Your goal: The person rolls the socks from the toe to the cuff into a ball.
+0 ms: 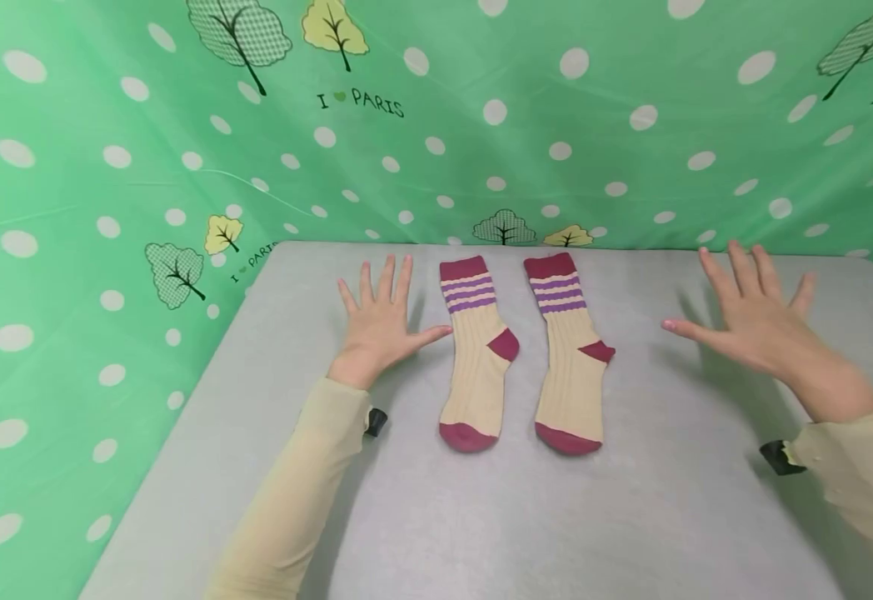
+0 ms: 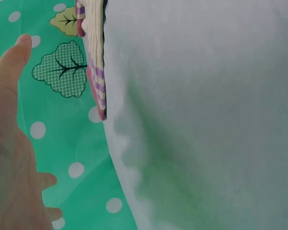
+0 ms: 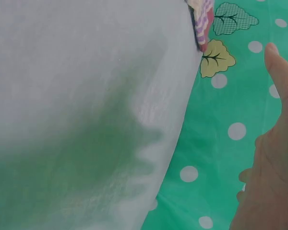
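On the grey tabletop (image 1: 436, 525) the left sock (image 1: 474, 358) and the right sock (image 1: 567, 375), both ribbed and cream with purple stripes, are laid side by side, a narrow gap being left between them; both are placed flat, cuffs at the far side and toes at the near side, with the burgundy heels turned to the right; by this parallel placing, it may be supposed, each is shown whole and neither is covered; as the knit looks soft, full support is given by the tabletop; the left hand (image 1: 376, 333) is released, its fingers spread straight, and nothing is grasped; in the head view its thumb tip is seen at the left sock's edge, but in the left wrist view the hand appears raised, so contact is probably not made; the right hand (image 1: 762, 325) is likewise released and spread, well apart from the right sock; by the shadows (image 1: 721, 383) it is suggested that both are held above the surface; behind, the green polka-dot cloth (image 1: 526, 167) is hung, perhaps as a screen
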Tool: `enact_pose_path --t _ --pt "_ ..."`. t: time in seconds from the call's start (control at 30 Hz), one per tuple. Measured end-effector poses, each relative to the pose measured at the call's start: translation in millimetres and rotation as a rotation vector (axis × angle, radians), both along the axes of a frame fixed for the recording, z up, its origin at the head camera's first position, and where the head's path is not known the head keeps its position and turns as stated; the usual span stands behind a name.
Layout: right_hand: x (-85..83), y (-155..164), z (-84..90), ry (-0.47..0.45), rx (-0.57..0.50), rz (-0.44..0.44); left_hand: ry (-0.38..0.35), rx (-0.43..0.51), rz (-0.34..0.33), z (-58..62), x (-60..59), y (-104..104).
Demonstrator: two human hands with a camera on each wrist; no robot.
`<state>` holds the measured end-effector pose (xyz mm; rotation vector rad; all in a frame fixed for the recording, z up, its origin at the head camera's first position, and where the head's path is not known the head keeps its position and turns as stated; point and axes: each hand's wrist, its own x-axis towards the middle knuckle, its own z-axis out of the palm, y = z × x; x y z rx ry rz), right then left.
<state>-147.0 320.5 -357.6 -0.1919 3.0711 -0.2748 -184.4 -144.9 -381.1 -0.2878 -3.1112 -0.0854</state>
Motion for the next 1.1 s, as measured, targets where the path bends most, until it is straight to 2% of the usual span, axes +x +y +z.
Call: enact_pose_path --t 0.6,1.1 --pt "-11.6 -17.2 1.0 0.012 0.013 0.025 -0.005 0.008 -0.029 -1.7 0.9 11.4" --pt "-23.8 -52.8 4.3 -0.025 -0.022 0.108 -0.041 0.090 -0.072 5.5 12.3 30.9"
